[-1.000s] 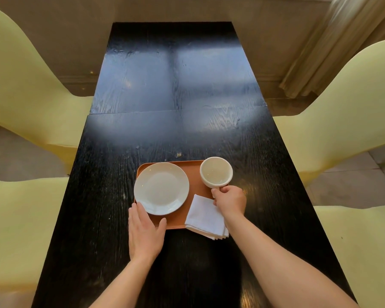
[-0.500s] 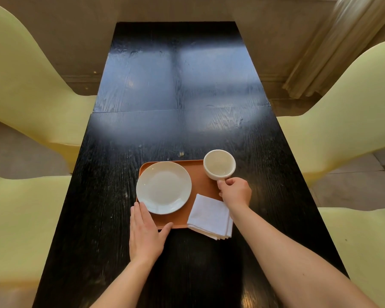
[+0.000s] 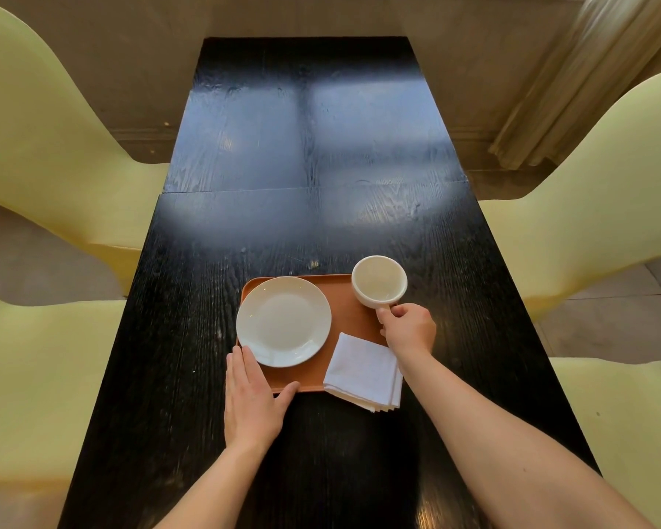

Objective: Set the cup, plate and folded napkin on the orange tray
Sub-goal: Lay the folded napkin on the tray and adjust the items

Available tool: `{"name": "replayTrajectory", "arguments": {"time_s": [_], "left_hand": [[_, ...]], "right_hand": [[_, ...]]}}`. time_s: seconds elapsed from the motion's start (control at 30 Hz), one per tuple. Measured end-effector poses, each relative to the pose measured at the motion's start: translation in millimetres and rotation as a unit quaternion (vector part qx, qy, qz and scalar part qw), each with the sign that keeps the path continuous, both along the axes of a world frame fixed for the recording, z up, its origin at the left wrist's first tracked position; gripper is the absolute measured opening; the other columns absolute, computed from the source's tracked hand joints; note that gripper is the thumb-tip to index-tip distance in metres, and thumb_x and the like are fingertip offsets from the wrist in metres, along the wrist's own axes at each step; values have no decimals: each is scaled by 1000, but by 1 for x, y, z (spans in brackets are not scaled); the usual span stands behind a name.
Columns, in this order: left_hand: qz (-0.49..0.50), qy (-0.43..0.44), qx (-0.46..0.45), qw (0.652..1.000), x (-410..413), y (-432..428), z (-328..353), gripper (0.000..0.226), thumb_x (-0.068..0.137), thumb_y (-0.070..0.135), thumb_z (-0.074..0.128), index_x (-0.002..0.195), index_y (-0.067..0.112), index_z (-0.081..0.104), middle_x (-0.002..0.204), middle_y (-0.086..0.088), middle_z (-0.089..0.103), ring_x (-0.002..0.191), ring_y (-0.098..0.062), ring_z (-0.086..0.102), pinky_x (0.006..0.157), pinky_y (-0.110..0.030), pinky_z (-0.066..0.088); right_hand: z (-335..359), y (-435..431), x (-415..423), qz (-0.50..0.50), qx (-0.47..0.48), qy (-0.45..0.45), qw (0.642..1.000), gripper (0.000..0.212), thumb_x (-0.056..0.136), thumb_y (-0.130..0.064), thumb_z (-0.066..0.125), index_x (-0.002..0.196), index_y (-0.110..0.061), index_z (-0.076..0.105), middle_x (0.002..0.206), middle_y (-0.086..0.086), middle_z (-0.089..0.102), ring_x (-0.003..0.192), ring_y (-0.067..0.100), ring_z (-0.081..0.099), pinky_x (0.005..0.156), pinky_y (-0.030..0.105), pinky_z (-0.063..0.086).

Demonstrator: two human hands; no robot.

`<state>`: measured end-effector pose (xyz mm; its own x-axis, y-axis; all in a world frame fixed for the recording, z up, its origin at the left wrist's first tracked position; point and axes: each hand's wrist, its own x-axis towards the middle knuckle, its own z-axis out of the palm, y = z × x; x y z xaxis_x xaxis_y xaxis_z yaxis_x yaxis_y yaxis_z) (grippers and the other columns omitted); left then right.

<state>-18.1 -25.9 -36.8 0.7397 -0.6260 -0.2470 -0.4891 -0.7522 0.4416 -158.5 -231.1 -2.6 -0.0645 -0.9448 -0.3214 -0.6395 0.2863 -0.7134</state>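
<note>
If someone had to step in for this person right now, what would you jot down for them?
Left hand: open, flat on the table, touching the tray's near-left corner.
Right hand: shut on the cup's handle; cup at the tray's far-right corner, partly past the edge. Whether it rests or hovers is unclear.
Plate: on the tray's left side, done.
Napkin: folded, at the near-right corner, overhanging onto the table.
Left: settle the cup fully on the tray and let go; nudge the napkin wholly on.

Right hand (image 3: 409, 330) moved cup (image 3: 378, 281) farther (slightly).
</note>
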Motion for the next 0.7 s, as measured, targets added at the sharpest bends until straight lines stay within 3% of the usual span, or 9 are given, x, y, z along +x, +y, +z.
{"name": "replayTrajectory", "arguments": {"time_s": [0.17, 0.47, 0.57, 0.63, 0.7], "left_hand": [[-2, -1, 3, 1000, 0, 0, 0, 114, 83, 57, 67, 156, 7, -5, 166, -14, 1, 154, -28, -1, 125, -42, 16], [3, 6, 2, 1000, 1, -1, 0, 114, 82, 56, 69, 155, 9, -4, 166, -13, 2, 154, -27, -1, 124, -43, 19], [0, 7, 2, 1000, 2, 0, -2, 114, 81, 57, 69, 155, 9, -4, 167, -13, 1, 154, -27, -2, 124, -42, 18], [0, 10, 1, 1000, 4, 0, -3, 115, 81, 57, 70, 155, 10, -5, 167, -12, 1, 154, -26, -2, 124, -42, 18], [1, 14, 1, 1000, 5, 1, -4, 117, 79, 58, 71, 155, 12, -5, 167, -11, 1, 154, -25, -2, 124, -42, 18]], "right_hand": [[0, 0, -2, 2, -9, 8, 1000, 23, 94, -32, 72, 73, -26, 66, 79, -1, 72, 78, 17, 71, 73, 33, 57], [2, 1, -7, 1, -6, -16, 1000, 27, 93, -36, 74, 70, -33, 59, 79, -8, 69, 82, 18, 73, 79, 39, 62], [6, 4, -10, 16, 6, -25, 1000, 17, 92, -41, 73, 92, -25, 68, 95, -4, 72, 90, 19, 72, 85, 42, 62], [7, 8, -15, 21, 1, -10, 1000, 24, 92, -37, 74, 108, -19, 71, 102, -1, 72, 94, 20, 72, 88, 43, 62], [11, 13, -20, 26, -18, 4, 999, 18, 93, -27, 74, 108, -19, 71, 99, 0, 72, 93, 20, 72, 86, 40, 61]]}}
